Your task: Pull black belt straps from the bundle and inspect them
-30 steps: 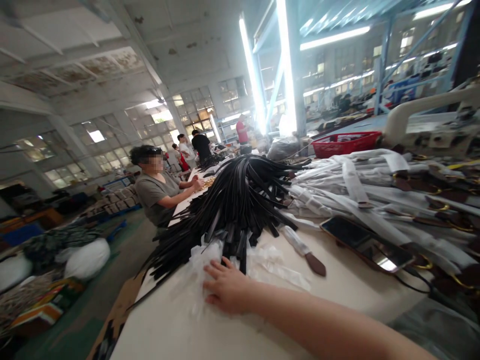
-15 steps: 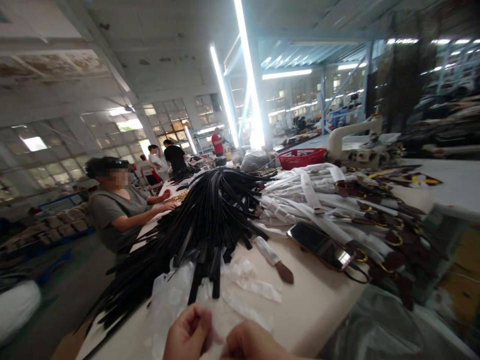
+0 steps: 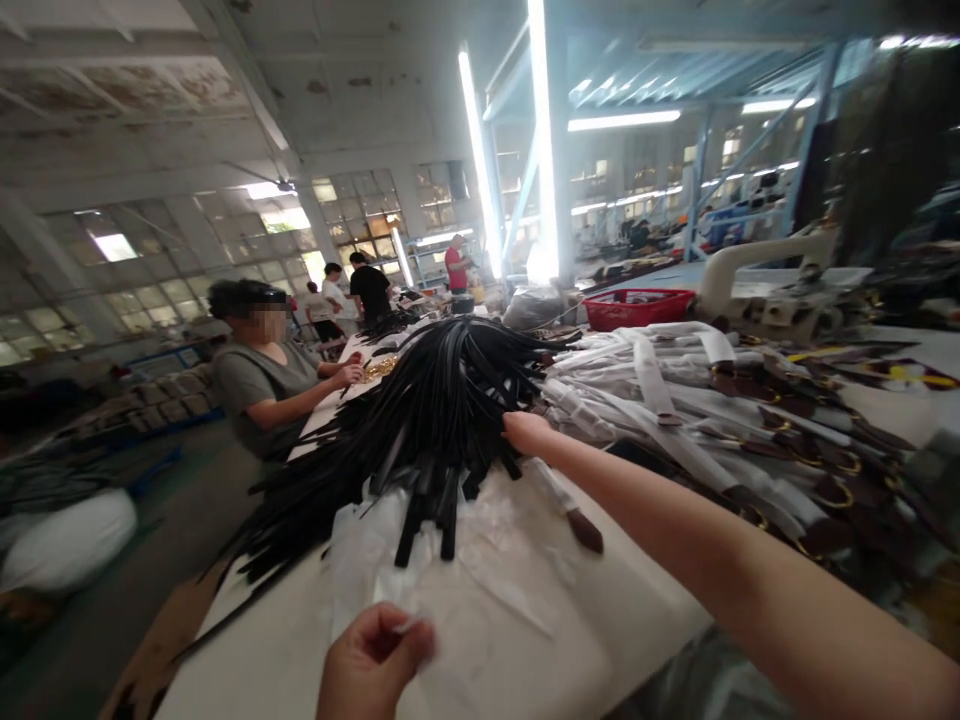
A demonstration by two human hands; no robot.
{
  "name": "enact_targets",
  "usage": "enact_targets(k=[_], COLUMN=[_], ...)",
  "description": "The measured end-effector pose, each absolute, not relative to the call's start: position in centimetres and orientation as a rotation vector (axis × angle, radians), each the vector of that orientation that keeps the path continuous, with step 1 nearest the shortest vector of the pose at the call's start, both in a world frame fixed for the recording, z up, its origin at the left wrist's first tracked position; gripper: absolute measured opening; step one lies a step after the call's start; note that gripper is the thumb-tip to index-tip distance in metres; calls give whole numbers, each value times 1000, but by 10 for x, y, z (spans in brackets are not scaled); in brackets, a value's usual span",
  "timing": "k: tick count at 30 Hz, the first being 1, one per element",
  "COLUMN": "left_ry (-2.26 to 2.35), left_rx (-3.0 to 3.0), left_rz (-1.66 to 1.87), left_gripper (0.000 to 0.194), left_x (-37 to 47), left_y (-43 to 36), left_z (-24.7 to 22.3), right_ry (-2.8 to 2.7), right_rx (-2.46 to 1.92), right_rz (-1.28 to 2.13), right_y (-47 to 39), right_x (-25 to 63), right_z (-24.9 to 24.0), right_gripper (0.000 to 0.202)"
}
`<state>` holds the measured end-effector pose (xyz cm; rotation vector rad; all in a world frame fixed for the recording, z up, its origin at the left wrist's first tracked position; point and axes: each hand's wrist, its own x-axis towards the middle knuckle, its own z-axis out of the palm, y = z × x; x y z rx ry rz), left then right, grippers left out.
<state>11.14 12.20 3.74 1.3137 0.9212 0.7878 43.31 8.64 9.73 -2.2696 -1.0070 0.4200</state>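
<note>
Two bare hands work over one long pale tabletop [image 3: 645, 610]. The left hand [image 3: 371, 665] sits low at the near edge, its fingers [image 3: 409, 640] curled narrow and pinched on a thin clear plastic film [image 3: 450, 600] that spreads flat across the surface just beyond them. The right hand [image 3: 525, 432] is stretched far forward on a bare arm, its fingers on the near right edge of one big heap of black straps [image 3: 442, 400]; whether those fingers are gripping a strap or only resting on it cannot be told, since they are seen from behind. The heap holds too many straps to count, fanned out from a high centre, with several ends hanging down onto the film between the two hands. Just right of the right fingers lies one large pile of white-wrapped straps [image 3: 675, 400] with brown ends and gold rings, also too many to count. One single wrapped strap with a brown tip [image 3: 574, 505] lies apart, just below the right wrist. Farther back stands one red basket [image 3: 637, 306]. To the left of the black heap one seated person [image 3: 259, 375] leans on the same tabletop, and four more people [image 3: 367, 290] stand well behind.
</note>
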Motion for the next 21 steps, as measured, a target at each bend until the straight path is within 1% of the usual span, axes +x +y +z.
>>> enact_targets(k=[3,5,10,11,12,14,15,17,21], left_ry=[948,976,1021,1019,1015,1004,1004,1016,1017], left_rx=[1376,1425,1507,1524,1544,1584,1587,1575,1504], left_rz=[881,901,880,857,812,717,687,681,698], left_gripper=[35,28,18,18,18,17,16,15,17], left_x=[105,99,80,78,76,73,72,70,66], left_y=[111,107,95,92,88,81,78,74,70], left_z=[48,51,48,48,50,55,58,63,63], right_ry=[-1078,-1139,-1266,-1225,-1185,-1184,-1233,-1371,-1545], right_rx=[-2122,-1966,-1510,-1234,-1085,-954,-975,-1046,-1115], right_rz=[591,740,1162,1277,1252,1056,922,725,592], right_y=[87,73,1,-11,-20,-27,-25,-18,-7], right_x=[433,417,321,300,282,257,250,246,250], right_z=[98,94,73,72,72,78,83,90,92], right_gripper=[27,30,64,63,60,45,39,34,26])
